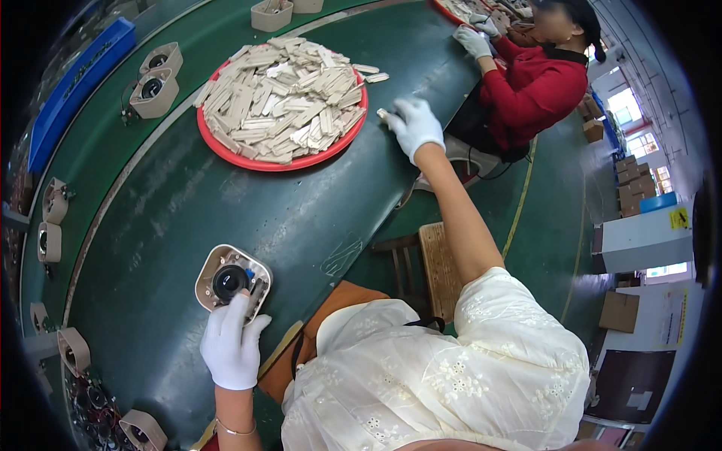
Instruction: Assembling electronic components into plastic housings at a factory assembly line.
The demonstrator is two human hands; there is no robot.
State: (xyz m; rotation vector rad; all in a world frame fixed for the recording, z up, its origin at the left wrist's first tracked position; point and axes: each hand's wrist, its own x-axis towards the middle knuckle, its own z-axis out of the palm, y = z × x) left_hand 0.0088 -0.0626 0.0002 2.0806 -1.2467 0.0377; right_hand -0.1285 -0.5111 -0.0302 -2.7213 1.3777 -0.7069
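My left hand (232, 344), in a white glove, grips the near edge of a cream speaker housing (201, 286). The housing lies open side up on the green table, and its round black speaker (229, 283) shows inside. One fingertip reaches over the rim by the speaker. My right hand (414, 126), gloved too, is stretched out over the table to the right of a red round tray (282, 164). Its fingertips are closed on a small cream piece (382, 114), mostly hidden by the glove. The tray is heaped with flat cream plastic strips (293, 98).
A green conveyor (113, 177) along the left carries several more speaker housings (154, 92). A long blue bin (79, 90) stands beyond it. At the upper right a co-worker in red (526, 98) sits at the table. A wooden stool (438, 270) stands by the table's edge.
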